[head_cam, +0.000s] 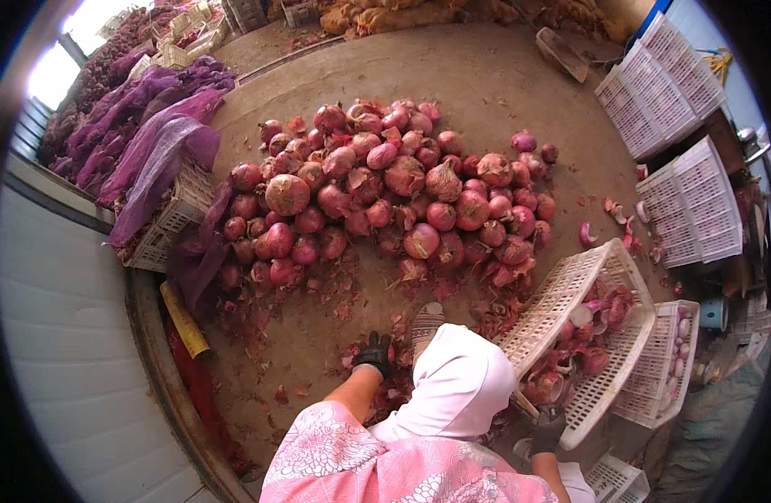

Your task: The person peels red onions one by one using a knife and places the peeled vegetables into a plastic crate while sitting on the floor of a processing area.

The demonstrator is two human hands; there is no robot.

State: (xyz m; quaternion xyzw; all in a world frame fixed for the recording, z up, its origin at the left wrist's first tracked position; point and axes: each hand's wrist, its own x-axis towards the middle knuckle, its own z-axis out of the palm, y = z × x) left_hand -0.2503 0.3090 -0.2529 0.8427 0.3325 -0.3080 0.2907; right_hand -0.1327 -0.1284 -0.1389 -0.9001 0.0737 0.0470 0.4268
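Observation:
My left hand (pixel 374 353), in a black glove, is low over the floor beside my shoe (pixel 427 324). Loose red onion skins (pixel 385 399) lie around it, and something reddish shows at its fingers. Also in a black glove, my right hand (pixel 549 427) is at the near end of a tilted white plastic crate (pixel 618 371). Red onions and peelings (pixel 596 361) sit inside this crate. Whether the right fingers grip its rim or something in it cannot be made out. Ahead spreads a large heap of red onions (pixel 385 188).
Another crate (pixel 652 412) holds small peeled onions at the right. White crates (pixel 690 201) stand on edge beyond it, near a blue container (pixel 713 312). Purple netting (pixel 165 138) drapes over crates at the left. A yellow tube (pixel 184 320) lies by the white wall (pixel 71 339).

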